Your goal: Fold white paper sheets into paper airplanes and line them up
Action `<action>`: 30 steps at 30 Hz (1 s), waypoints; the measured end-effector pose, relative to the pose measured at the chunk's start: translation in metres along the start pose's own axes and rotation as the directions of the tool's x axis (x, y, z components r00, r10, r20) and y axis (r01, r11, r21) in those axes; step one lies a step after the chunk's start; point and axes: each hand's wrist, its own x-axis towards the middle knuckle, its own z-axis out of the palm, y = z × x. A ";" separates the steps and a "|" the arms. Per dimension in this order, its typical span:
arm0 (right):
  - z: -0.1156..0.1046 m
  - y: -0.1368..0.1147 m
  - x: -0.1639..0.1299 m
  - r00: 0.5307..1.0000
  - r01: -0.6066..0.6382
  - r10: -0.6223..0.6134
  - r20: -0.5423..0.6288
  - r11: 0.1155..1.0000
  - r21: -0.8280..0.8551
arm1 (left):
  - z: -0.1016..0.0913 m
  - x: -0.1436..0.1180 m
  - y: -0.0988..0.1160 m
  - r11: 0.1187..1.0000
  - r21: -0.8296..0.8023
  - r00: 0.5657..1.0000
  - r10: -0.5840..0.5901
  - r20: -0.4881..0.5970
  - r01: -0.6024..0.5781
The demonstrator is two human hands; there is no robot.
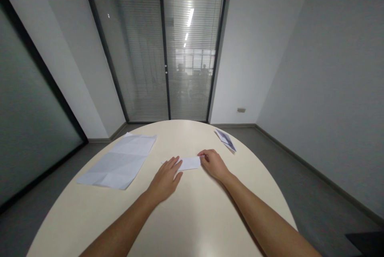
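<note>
Paper strip (189,163); left hand (165,179) atop, fingers outstretched, thumb apart; right hand (215,164) curled at its end, pinch I cannot confirm. Risk: slippage, if pressure slackens.

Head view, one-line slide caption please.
Left hand laid over a white paper strip, right hand at its right end, creased sheet farther left.

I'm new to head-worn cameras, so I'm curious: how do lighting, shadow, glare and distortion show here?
In the head view, glare brightens the near part of the cream table; a dark shadow lines the right forearm; the black frame around the slatted blinds splays toward the top, likely wide-angle distortion or camera tilt; shapes beyond the blinds are indistinct; the paper strip looks evenly pale.
</note>
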 end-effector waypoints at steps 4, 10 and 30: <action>-0.004 -0.019 -0.004 0.993 0.119 -0.121 -0.014 0.987 -0.110 | -0.001 -0.002 0.001 1.000 0.026 0.996 -0.017 0.083 0.014; 0.012 -0.058 -0.027 0.908 0.332 -0.308 0.283 0.943 -0.036 | 0.000 -0.002 -0.001 0.998 0.053 0.984 0.032 0.174 -0.042; 0.002 -0.053 -0.032 0.833 0.293 -0.246 0.495 0.956 -0.018 | -0.002 -0.004 0.000 0.997 0.066 0.981 0.013 0.191 -0.027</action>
